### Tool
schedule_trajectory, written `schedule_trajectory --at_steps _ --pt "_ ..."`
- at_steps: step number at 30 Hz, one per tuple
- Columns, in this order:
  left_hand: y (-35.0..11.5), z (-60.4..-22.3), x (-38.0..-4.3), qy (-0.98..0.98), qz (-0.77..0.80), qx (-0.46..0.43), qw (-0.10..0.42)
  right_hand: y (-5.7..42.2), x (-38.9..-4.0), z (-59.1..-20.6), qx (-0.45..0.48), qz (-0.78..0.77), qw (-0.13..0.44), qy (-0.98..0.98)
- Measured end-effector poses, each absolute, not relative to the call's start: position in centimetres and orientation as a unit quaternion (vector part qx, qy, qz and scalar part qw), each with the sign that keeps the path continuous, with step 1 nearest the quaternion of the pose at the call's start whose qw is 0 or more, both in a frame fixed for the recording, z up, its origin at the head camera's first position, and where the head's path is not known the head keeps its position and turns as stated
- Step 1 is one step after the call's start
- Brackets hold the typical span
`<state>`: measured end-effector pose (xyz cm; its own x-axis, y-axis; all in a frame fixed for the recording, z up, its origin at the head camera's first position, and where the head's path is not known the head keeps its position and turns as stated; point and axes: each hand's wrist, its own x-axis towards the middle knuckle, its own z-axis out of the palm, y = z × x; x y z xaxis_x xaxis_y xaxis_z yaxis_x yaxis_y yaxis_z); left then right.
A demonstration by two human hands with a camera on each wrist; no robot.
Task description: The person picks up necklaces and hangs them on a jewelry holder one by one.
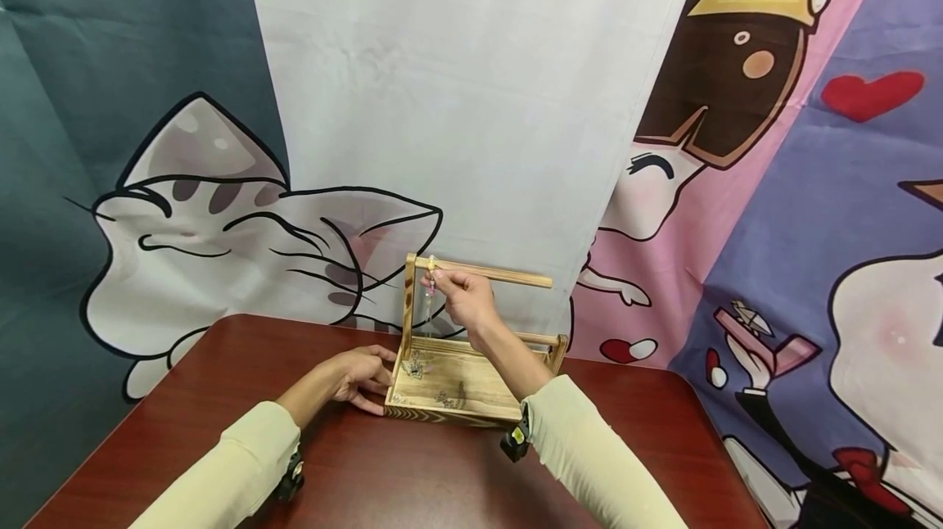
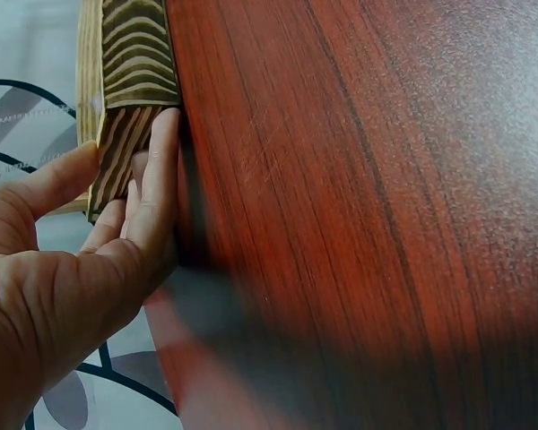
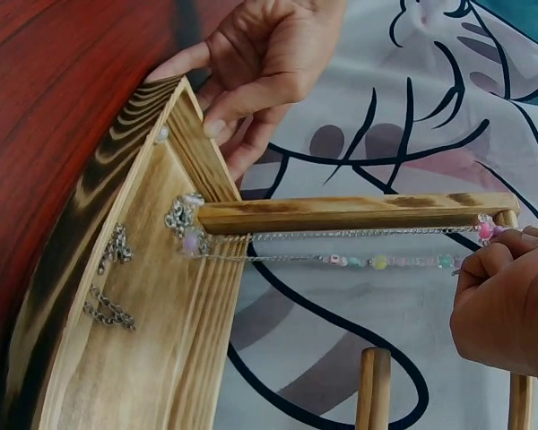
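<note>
A wooden jewelry stand (image 1: 486, 377) with a shallow tray and a raised top bar (image 1: 508, 274) sits on the table. My left hand (image 1: 361, 373) grips the tray's left end, thumb at the rim and fingers along the outer side, as the left wrist view shows. Up at the bar's left end, my right hand (image 1: 470, 300) pinches a beaded necklace (image 3: 381, 262) of pastel beads and silver chain. Its strands hang beside the upright post (image 1: 408, 308) down to the tray, where silver charms (image 3: 181, 215) lie in the corner. The right fingertips are partly hidden.
Other silver chains (image 3: 109, 309) lie in the tray near its front wall. A lower wooden rod (image 1: 538, 339) runs behind the tray on the right. The reddish-brown table (image 1: 420, 472) ends just behind the stand, before a printed cartoon curtain (image 1: 471, 103).
</note>
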<state>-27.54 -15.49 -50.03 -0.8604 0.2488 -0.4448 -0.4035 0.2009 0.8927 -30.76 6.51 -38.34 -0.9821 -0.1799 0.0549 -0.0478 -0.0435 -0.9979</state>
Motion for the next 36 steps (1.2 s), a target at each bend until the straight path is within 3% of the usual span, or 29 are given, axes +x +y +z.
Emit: schedule_trajectory --at_steps 16,36 --pt "-15.4 -50.3 -27.7 0.732 0.628 -0.053 0.258 6.3 -30.1 -39.2 -0.095 -0.683 0.027 0.723" --pt "-15.4 -50.1 -27.5 0.731 0.630 -0.055 0.256 6.5 -29.0 -42.7 -0.090 -0.667 0.060 0.737"
